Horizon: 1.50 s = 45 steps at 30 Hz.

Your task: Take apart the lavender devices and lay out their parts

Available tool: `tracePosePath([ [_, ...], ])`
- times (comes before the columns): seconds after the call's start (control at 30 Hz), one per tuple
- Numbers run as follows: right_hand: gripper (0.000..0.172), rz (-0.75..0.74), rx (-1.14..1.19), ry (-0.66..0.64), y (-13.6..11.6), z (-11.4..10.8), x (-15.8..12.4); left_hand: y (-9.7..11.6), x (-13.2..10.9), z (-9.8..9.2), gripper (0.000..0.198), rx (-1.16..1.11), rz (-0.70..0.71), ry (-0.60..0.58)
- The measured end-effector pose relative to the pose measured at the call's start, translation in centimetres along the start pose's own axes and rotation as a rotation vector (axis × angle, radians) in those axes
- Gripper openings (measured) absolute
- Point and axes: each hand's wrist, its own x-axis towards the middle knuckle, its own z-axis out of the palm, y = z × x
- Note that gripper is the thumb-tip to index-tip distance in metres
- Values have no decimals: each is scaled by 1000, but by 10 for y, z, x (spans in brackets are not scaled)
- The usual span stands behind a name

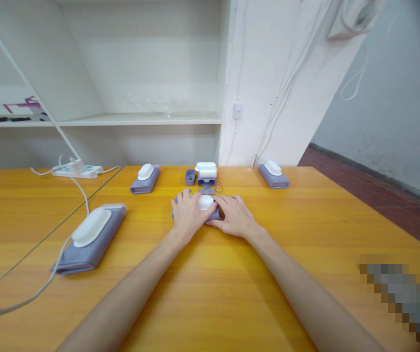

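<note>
Near the middle of the table, both my hands are on a purple-grey device [214, 215] with a white ribbed part [206, 202] on top. My left hand [188, 209] wraps its left side, the thumb lying across the front. From the right, my right hand [234, 215] grips the other end, thumb low and fingers over the far edge. Much of the device is hidden by the hands. Just beyond it lie a flat purple-grey frame piece [207, 191], a small purple-grey open box [189, 177] and white oval pieces [207, 169] on a grey holder [206, 181].
Similar purple-grey devices with white oval tops stand at left front [90, 239], back left [145, 179] and back right [274, 175]. A white power strip [77, 169] feeds a cable [54, 271] along the left. White shelves [140, 119] rise behind the table. A blurred-out patch covers the lower right.
</note>
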Motion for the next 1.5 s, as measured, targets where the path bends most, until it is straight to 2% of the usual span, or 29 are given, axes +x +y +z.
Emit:
tracePosePath([
  [0.1,74,21,-12,10,2,3,0,2,0,0,66,10,-48,32],
  [0.23,100,66,-40,40,4,8,-1,6,1,-1,79,25,-91,-6],
  [0.37,103,65,-49,36,3,7,-1,9,6,-2,78,49,-124,-61],
  [0.5,101,56,-41,40,1,6,-1,10,10,-4,77,78,-104,-124],
  [0.77,90,20,-49,42,2,5,-2,14,9,-4,68,90,-78,-149],
  [1.0,62,10,-76,26,-1,1,-3,15,7,-6,62,96,-67,-160],
  [1.17,62,-4,-74,39,-1,2,-2,15,7,-5,58,89,-46,-144],
  [1.5,58,-14,-28,31,-1,1,0,10,13,-8,63,39,-6,-183],
])
